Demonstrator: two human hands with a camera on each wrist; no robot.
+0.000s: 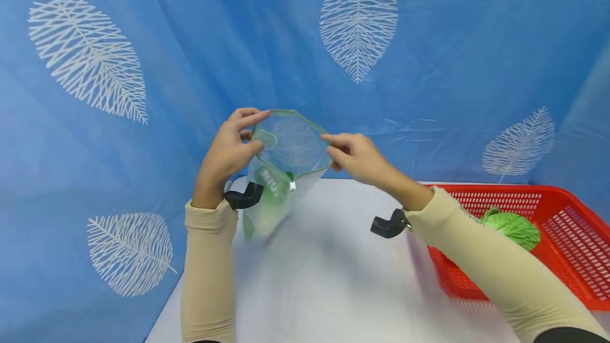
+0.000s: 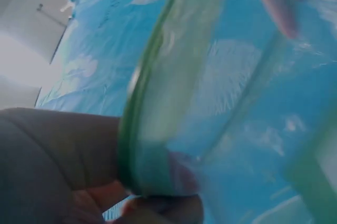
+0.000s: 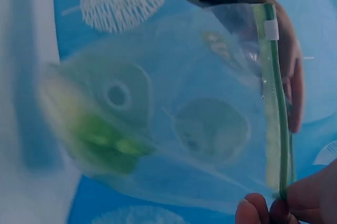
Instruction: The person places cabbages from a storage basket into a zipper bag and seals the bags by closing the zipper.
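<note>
A clear zip bag [image 1: 271, 200] with a green rim and a white slider [image 1: 293, 186] hangs between both hands, its mouth spread wide. On the left side of the mouth, my left hand [image 1: 226, 150] holds the rim, index finger at the upper edge and thumb lower down. My right hand [image 1: 357, 158] pinches the opposite side of the rim between thumb and fingers. Something green [image 3: 108, 142] lies at the bottom of the bag in the right wrist view; the film blurs its kind. The left wrist view shows the bag's green rim [image 2: 142, 92] close up against the fingers.
A red plastic basket [image 1: 562, 195] stands at the right of the white tabletop [image 1: 333, 274]. It holds a green cabbage [image 1: 514, 229], partly behind the right sleeve. A blue sheet with white leaf prints [image 1: 429, 57] hangs behind the table.
</note>
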